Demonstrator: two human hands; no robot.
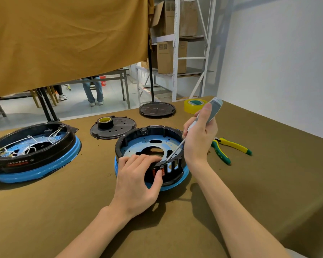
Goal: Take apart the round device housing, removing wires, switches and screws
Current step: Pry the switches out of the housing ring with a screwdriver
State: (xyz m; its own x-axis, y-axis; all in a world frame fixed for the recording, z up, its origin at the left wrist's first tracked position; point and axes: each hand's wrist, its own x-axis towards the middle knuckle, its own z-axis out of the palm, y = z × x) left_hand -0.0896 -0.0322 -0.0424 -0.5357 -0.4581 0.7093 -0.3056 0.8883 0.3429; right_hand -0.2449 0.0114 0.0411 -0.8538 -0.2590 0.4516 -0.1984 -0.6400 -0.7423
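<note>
- Round device housing (149, 144) sits on the table (250, 183), centre, wiring already out.
- Left hand (138, 179) grips the near wall, thumb pressing a red switch (163, 172).
- Right hand (199, 138) is clamped on a screwdriver (211, 112), tip at the switch bay.
- Judged: rigid, light plastic shell; clips likely brittle. Hold by the rim.

The round housing (151, 157), black-walled with a blue base ring, sits on the olive table (250, 192). The left hand (136, 181) grips its near wall, thumb on the red switch (158, 172). The right hand (200, 138), at the housing's right rim, holds a grey screwdriver (211, 112) whose tip meets the wall just above the switch. Pliers (229, 148) lie right of the housing, a second housing (32, 151) left, a black lid (113, 127) behind.
</note>
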